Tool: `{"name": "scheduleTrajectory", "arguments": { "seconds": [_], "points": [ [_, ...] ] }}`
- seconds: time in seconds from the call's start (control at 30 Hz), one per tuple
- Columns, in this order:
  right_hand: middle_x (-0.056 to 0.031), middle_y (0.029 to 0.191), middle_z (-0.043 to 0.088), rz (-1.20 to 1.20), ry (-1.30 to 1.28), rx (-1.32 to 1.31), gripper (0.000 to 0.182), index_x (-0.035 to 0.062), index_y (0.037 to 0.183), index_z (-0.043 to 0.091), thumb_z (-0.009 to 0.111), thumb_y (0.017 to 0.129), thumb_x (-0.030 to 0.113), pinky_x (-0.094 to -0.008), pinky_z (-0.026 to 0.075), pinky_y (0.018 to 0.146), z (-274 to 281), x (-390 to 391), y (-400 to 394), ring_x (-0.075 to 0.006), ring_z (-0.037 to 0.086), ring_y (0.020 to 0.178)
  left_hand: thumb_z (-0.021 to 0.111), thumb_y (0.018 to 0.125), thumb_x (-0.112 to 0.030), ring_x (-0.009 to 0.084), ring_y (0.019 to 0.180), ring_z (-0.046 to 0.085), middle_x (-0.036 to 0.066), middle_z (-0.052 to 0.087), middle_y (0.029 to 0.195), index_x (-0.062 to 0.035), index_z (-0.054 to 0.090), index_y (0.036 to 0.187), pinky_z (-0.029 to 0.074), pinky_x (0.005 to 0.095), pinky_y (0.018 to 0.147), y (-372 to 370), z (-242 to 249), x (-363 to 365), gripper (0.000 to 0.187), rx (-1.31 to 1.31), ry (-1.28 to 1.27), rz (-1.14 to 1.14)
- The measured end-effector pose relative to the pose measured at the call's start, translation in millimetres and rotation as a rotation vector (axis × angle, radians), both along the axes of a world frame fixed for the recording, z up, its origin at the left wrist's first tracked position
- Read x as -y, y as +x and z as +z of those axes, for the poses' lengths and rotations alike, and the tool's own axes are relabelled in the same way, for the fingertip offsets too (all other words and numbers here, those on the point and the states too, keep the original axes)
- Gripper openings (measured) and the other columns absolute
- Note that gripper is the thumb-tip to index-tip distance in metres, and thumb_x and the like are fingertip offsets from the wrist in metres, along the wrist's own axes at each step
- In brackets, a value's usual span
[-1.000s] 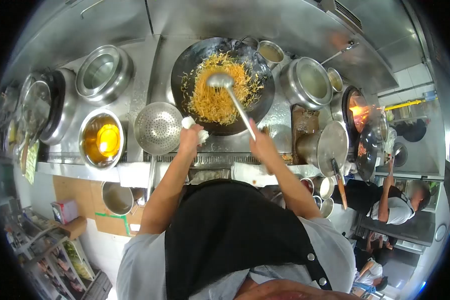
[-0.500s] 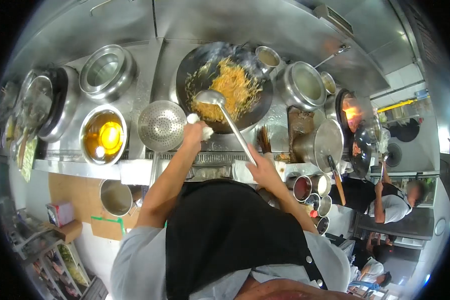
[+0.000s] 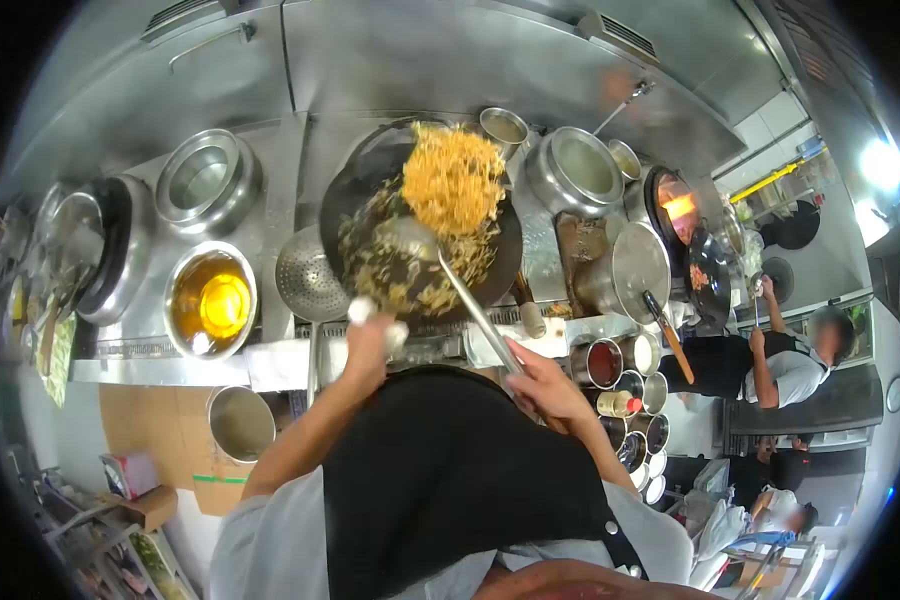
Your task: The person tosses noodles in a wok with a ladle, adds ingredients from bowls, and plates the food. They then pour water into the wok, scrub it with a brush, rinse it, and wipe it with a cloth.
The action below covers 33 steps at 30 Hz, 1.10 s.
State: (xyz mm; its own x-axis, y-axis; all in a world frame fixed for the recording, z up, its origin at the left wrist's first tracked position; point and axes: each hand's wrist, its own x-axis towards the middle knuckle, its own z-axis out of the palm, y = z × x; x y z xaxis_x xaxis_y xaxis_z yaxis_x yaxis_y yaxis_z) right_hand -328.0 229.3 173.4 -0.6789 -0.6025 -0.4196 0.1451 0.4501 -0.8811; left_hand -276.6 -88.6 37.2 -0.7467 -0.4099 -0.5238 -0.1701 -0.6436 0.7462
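A big black wok (image 3: 355, 190) is tilted toward me on the steel stove, and a mass of yellow noodles (image 3: 453, 180) is in the air above it. More noodles lie in its near half. My left hand (image 3: 368, 338) grips the wok's near rim through a white cloth (image 3: 362, 311). My right hand (image 3: 544, 385) holds the long handle of a steel ladle (image 3: 410, 238), whose bowl rests in the noodles at the middle of the wok.
A perforated strainer (image 3: 303, 283) lies left of the wok, beside a bowl of oil (image 3: 210, 302) and an empty steel bowl (image 3: 202, 181). Pots (image 3: 574, 170) and seasoning tins (image 3: 620, 385) stand to the right. Another person (image 3: 785, 365) cooks at a flaming wok (image 3: 675, 205) farther right.
The wok has been pulled toward me and tipped, throwing the noodles up off the pan. My right hand has drawn the ladle back and lower. The view has shifted downward.
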Motion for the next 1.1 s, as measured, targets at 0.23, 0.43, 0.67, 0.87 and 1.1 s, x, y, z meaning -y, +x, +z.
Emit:
{"name": "scheduleTrajectory", "arguments": {
  "seconds": [0.23,0.43,0.67,0.87,1.1],
  "points": [
    [-0.0224,0.099,0.074,0.036,0.253,-0.798,0.077,0.0169,0.167,0.034,0.07,0.098,0.017,-0.0417,0.056,0.078,-108.4,40.1,-103.1,-0.0369,0.071,0.082,0.068,0.09,-0.003,0.0201,0.075,0.068,0.008,0.066,0.09,-0.0044,0.063,0.103,0.055,0.0378,0.06,-72.1,-47.5,1.3,0.013,-0.137,-0.027,-0.033],
    [-0.0329,0.11,0.071,-0.072,0.205,-0.731,0.071,0.0151,0.163,0.041,0.068,0.098,0.018,-0.0525,0.054,0.089,-76.5,29.4,-39.5,-0.0535,0.067,0.104,0.066,0.09,-0.002,0.0217,0.074,0.068,0.011,0.068,0.091,-0.0007,0.065,0.101,0.056,0.0389,0.063,-41.8,-27.2,-2.9,0.011,-0.035,0.008,0.078],
    [-0.0315,0.098,0.072,0.147,0.807,-0.538,0.074,0.0251,0.166,0.033,0.063,0.098,0.029,-0.0604,0.055,0.085,-37.8,-15.4,-34.0,-0.051,0.07,0.093,0.07,0.098,-0.033,0.0162,0.063,0.065,0.004,0.069,0.078,-0.0074,0.068,0.1,0.046,0.0314,0.049,-131.7,-21.0,34.2,0.026,0.113,-0.021,-0.165],
    [-0.0207,0.097,0.077,-0.234,0.341,-0.415,0.075,0.0123,0.167,0.034,0.068,0.101,0.025,-0.0484,0.057,0.081,-34.1,22.7,-184.8,-0.0361,0.072,0.084,0.07,0.101,-0.039,0.0182,0.072,0.068,0.006,0.072,0.085,-0.0044,0.069,0.105,0.054,0.0314,0.061,-75.5,-3.4,29.6,0.035,0.077,0.085,-0.101],
    [-0.0193,0.118,0.072,-0.247,0.123,-0.214,0.072,0.0071,0.166,0.035,0.066,0.102,0.02,-0.0374,0.055,0.091,-110.9,91.6,-170.9,-0.0224,0.069,0.096,0.068,0.09,-0.007,0.0233,0.085,0.071,0.015,0.075,0.098,0.0053,0.073,0.105,0.055,0.0351,0.075,60.6,-44.0,26.0,0.02,0.252,-0.022,-0.238]
  ]
}}
